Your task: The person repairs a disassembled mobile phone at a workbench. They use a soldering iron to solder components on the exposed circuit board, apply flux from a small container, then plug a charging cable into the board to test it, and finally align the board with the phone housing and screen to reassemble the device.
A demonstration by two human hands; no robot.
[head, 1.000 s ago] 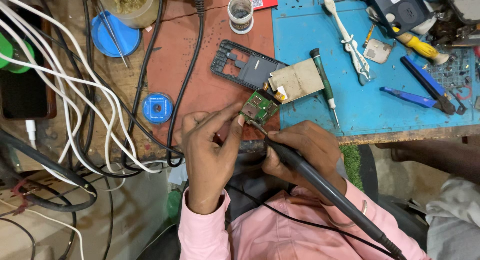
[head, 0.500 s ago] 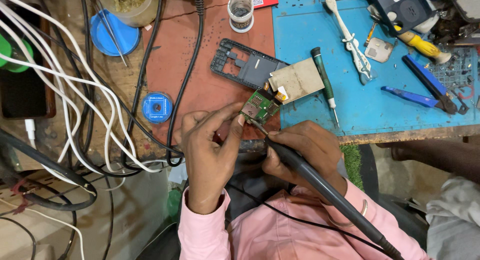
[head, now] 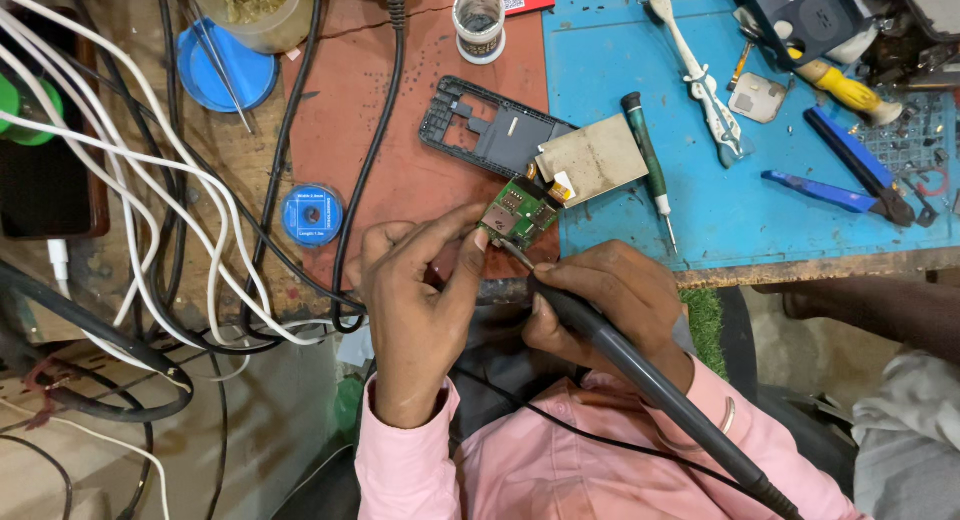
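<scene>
My left hand [head: 415, 300] pinches a small green circuit board [head: 520, 215] at the front edge of the bench, thumb and fingers on its lower left side. My right hand [head: 605, 305] grips a grey soldering iron [head: 640, 375] like a pen, its thin tip touching the board's lower edge. The iron's handle and black cord run down to the right over my pink sleeve. Just behind the board lie a black phone frame [head: 480, 130] and a beige metal-backed screen panel [head: 595, 160].
A blue mat [head: 760, 220] holds a green-handled screwdriver [head: 648, 160], white tweezers [head: 700, 75], blue pliers [head: 850, 175] and a yellow-handled tool [head: 840, 85]. Black and white cables [head: 180, 200] cover the left. A blue solder-wick reel [head: 312, 215], a small jar [head: 479, 22] and a blue lid [head: 225, 70] lie nearby.
</scene>
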